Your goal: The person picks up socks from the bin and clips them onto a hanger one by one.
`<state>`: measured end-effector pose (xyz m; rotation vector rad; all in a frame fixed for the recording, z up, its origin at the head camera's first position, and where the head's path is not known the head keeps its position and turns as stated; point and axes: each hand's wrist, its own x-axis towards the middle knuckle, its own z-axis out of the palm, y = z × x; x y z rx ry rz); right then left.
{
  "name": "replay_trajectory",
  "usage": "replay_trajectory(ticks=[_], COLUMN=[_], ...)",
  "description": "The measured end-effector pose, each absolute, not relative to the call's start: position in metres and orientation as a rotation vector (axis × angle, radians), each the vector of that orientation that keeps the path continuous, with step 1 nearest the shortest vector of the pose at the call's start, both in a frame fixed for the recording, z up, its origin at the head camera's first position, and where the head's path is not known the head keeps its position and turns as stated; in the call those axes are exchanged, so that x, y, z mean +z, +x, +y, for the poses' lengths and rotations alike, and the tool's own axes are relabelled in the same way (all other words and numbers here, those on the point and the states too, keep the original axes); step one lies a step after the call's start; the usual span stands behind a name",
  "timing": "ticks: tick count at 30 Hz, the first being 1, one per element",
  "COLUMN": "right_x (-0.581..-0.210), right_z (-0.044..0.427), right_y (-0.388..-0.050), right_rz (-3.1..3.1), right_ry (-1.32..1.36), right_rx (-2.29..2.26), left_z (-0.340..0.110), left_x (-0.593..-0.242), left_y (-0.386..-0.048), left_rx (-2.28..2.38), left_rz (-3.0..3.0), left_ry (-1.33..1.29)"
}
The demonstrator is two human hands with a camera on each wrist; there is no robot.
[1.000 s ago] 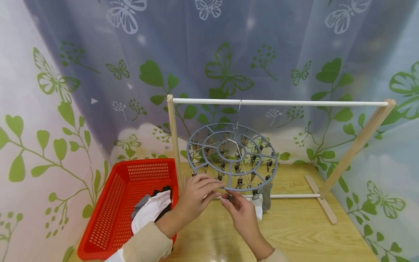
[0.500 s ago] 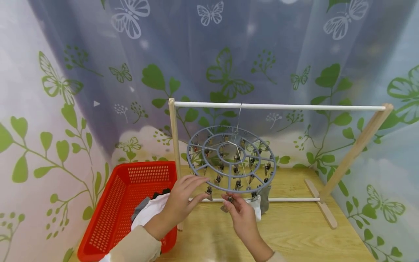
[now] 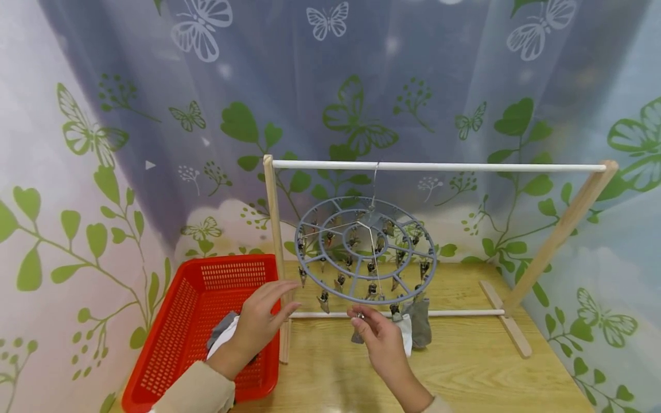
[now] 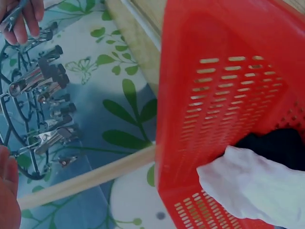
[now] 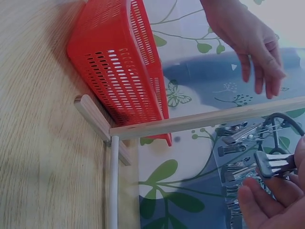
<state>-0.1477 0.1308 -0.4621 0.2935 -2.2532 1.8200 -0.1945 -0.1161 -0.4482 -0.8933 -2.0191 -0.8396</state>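
Observation:
A round grey clip hanger hangs by its hook from a white rail, with several metal clips dangling from its rings. At its front edge, my right hand pinches one clip between thumb and fingers. A small grey patch below those fingers is too unclear to name. A white sock and a grey sock hang beside that hand. My left hand, fingers extended and holding nothing, is above the right side of the red basket.
Inside the basket lie a white cloth item, a black one and a grey one. The rack's wooden post stands between basket and hanger. A lower white bar crosses just above the wooden table.
My left hand has left the hanger's front edge and moved left and down toward the basket. My right hand stays at the same clip. The hanger has turned slightly.

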Motion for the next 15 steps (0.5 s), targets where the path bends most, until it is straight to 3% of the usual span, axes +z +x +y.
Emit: replay_trajectory(ticks=[15], right_x=[-0.463], right_z=[0.134], right_y=[-0.146], right_rz=[-2.294], right_ry=[0.245], right_rx=[1.910], left_z=[-0.137], left_x=[-0.465], left_y=[-0.207], left_rx=[-0.838], left_rz=[-2.200], left_ry=[-0.731])
